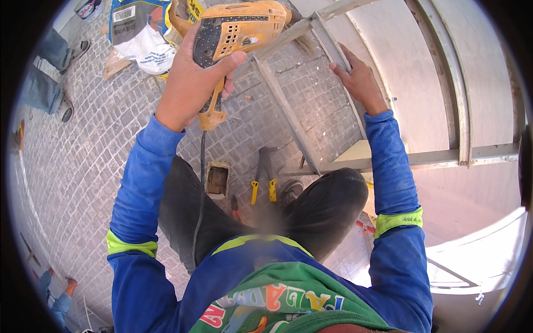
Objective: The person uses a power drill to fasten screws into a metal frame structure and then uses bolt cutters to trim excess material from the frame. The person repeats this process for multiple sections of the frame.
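My left hand (186, 80) is wrapped around the grip of a yellow and black corded power drill (250, 33). The drill lies on its side in the air, its nose pointing right toward the metal frame, and its cord (201, 183) hangs down past my left knee. The tip of the drill is hard to make out against the frame. At the right, my right hand (362, 83) grips a thin metal bar (327, 40) of the frame, thumb on one side and fingers on the other.
Pale panels (405, 61) with metal ribs curve along the right. Below the frame, yellow-handled snips (264, 175), red-handled pliers (235, 206) and a small open box (217, 180) lie on the paving (127, 122). A torn bag (145, 44) lies at the upper left, near another person's legs (47, 83).
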Demonstrator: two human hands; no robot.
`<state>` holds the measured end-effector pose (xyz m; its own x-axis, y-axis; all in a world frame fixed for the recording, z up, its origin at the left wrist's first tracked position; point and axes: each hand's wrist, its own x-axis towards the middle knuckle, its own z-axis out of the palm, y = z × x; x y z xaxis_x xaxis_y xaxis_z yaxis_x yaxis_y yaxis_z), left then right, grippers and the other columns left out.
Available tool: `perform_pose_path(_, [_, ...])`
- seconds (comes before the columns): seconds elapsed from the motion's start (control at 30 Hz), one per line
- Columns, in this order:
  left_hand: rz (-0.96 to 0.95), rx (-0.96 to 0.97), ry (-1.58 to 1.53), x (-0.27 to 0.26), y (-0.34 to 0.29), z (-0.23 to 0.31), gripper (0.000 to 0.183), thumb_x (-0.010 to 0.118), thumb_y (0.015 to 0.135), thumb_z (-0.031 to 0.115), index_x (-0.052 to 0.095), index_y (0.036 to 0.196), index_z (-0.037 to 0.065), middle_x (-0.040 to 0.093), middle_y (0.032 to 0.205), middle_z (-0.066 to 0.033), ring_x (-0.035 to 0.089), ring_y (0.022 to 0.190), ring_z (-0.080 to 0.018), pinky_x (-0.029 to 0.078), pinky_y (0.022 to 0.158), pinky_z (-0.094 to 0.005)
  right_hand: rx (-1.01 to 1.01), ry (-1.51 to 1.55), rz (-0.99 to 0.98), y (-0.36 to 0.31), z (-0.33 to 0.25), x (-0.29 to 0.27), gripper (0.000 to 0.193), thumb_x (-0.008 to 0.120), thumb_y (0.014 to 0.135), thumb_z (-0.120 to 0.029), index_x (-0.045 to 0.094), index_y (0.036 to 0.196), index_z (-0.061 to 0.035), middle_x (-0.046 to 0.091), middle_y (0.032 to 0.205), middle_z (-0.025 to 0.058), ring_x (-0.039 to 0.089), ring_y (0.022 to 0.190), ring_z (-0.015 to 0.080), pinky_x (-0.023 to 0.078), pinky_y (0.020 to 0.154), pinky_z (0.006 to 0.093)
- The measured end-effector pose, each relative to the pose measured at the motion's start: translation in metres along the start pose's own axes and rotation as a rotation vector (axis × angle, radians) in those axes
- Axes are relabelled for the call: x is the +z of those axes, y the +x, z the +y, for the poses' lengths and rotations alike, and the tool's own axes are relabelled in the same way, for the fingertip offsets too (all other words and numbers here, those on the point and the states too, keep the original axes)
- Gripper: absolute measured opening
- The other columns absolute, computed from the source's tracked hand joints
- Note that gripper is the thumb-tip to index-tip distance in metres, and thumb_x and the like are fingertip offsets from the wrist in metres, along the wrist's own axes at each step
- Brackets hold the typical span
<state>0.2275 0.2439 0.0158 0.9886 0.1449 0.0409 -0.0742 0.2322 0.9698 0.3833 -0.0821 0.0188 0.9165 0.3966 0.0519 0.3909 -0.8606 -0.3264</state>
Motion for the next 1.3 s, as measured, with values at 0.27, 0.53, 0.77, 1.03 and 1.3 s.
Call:
perform_pose_path(0.27, [0.043,-0.066,0.048,0.005,-0.003,0.008,0.078,0.081,0.090,0.019,0.034,0.150,0.002,0.071,0.109,-0.0125,0.074,0.075,-0.0182,0.055,0.053,-0.0260,-0.035,-0.010,0.020,-0.001,0.004,0.001,0.068,0.070,0.094,-0.045,0.051,0.152,-0.0146,0.070,0.121,0.0273,0.073,0.093,0.0359,0.054,0.092,0.0441])
perform_pose_path(0.53, [0.035,-0.044,0.109,0.006,-0.003,0.012,0.081,0.082,0.088,0.021,0.034,0.149,-0.001,0.072,0.105,-0.0119,0.074,0.074,-0.0176,0.057,0.054,-0.0258,-0.039,-0.025,0.022,0.000,0.003,-0.001,0.069,0.071,0.093,-0.044,0.051,0.152,-0.0148,0.072,0.117,0.0258,0.072,0.087,0.0328,0.054,0.088,0.0417])
perform_pose_path(0.77, [0.010,-0.002,0.168,0.005,0.004,0.011,0.075,0.082,0.088,0.017,0.037,0.146,-0.003,0.071,0.094,-0.0085,0.071,0.066,-0.0141,0.056,0.053,-0.0258,-0.071,-0.028,0.037,0.001,0.008,0.002,0.068,0.071,0.094,-0.043,0.051,0.152,-0.0138,0.070,0.121,0.0263,0.072,0.088,0.0337,0.054,0.089,0.0420])
perform_pose_path(1.03, [0.024,-0.014,0.210,0.010,0.001,0.022,0.072,0.082,0.089,0.017,0.040,0.144,-0.001,0.072,0.099,-0.0097,0.072,0.067,-0.0149,0.056,0.053,-0.0254,-0.047,-0.016,0.010,0.002,0.011,0.003,0.069,0.070,0.094,-0.044,0.049,0.153,-0.0143,0.069,0.124,0.0274,0.072,0.092,0.0361,0.054,0.091,0.0427])
perform_pose_path(1.3, [0.009,-0.010,0.203,0.011,0.001,0.024,0.075,0.082,0.088,0.020,0.038,0.146,0.001,0.073,0.108,-0.0118,0.074,0.071,-0.0172,0.056,0.054,-0.0262,-0.084,-0.027,0.021,0.003,0.012,0.003,0.068,0.069,0.095,-0.043,0.049,0.154,-0.0153,0.070,0.120,0.0274,0.072,0.088,0.0359,0.055,0.089,0.0430])
